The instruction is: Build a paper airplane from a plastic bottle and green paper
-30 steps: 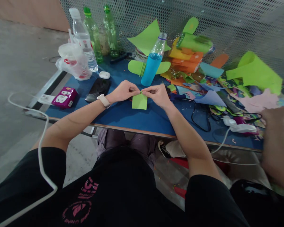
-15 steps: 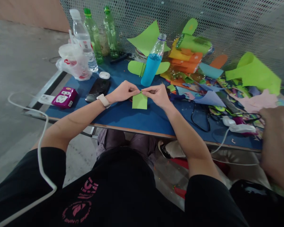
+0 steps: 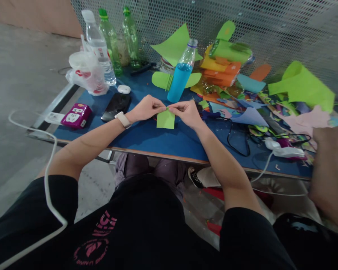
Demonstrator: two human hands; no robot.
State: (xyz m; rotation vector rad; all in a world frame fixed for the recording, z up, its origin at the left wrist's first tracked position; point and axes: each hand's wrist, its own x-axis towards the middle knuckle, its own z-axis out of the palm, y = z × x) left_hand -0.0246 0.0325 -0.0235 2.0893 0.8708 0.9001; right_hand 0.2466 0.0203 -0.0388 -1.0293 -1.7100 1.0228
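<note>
A small light-green piece of paper hangs between my hands above the blue table. My left hand pinches its top edge between thumb and fingers. At the same edge, my right hand pinches too, its fingertips close to the left ones. Just behind the hands stands a clear bottle of blue liquid, with rounded green paper flaps at its sides. A black phone lies left of my left hand, with a white earbud case beyond it.
Bottles and a bagged cup stand at the back left. A purple power socket sits at the left edge. Paper scraps and a black cable cover the right, where another person's hand rests. Perforated metal backs the table.
Both my hands keep their pinch on the green paper, almost still. The other person's hand at the right has shifted slightly rightward.
</note>
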